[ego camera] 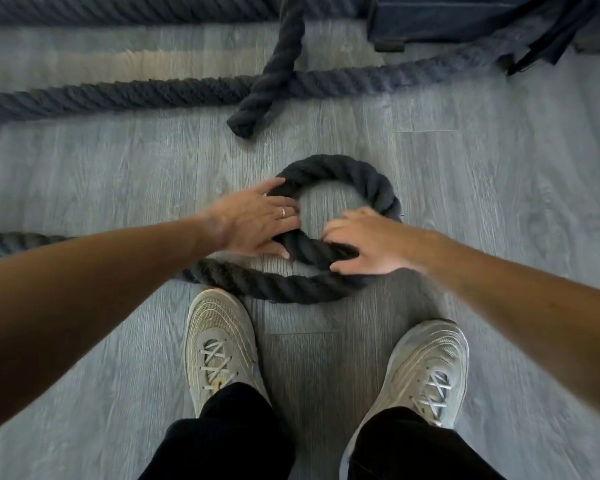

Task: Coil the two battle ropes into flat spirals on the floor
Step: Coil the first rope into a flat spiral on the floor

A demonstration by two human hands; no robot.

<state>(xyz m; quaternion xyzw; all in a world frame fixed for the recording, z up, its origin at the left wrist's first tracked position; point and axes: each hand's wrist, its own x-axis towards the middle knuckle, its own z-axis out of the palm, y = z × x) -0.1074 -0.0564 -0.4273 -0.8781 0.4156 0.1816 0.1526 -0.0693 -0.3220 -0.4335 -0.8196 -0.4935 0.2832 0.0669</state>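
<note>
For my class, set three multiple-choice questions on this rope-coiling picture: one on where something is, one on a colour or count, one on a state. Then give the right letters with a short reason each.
1. Where does the loose rope end lie?
A. beyond the coil, away from the person
B. between the shoes
C. under the left hand

2. What colour are the shoes?
A. red
B. pale grey
C. black

3. How far along is the coil?
A. a spiral of many turns
B. about one loop, open in the middle
C. not begun, rope straight

Answers:
1. A, the end lies on the floor past the coil.
2. B, both shoes are pale grey with laces.
3. B, one ring shows bare floor inside, with the left hand and right hand pressing on it.
</note>
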